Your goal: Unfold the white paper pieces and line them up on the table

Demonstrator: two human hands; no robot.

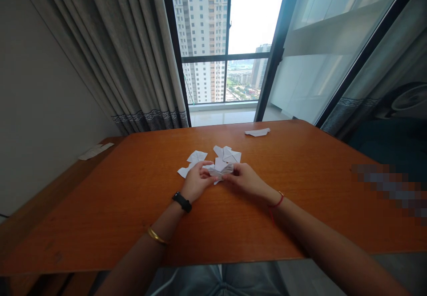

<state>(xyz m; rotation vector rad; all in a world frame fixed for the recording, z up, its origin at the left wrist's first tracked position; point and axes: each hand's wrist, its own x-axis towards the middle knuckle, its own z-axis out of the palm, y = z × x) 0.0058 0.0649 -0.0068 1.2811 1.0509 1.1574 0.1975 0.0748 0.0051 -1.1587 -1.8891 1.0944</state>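
Between my two hands is a piece of folded white paper (220,168), held just over the middle of the wooden table (133,207). My left hand (197,181) pinches its left side, thumb toward me. On the right side, my right hand (245,180) grips it between thumb and fingers. More folded white paper (197,156) lies left of and behind my left hand, partly hidden by it. Just behind the held piece sits another folded paper shape (231,155). Whether these pieces are joined to the held one I cannot tell.
A narrow folded white paper strip (257,132) lies near the table's far edge. At the left, flat pale paper (96,151) rests on a lower wooden surface. Beyond stand a grey curtain (133,64) and a window (227,57). A blurred patch (390,187) covers the right edge.
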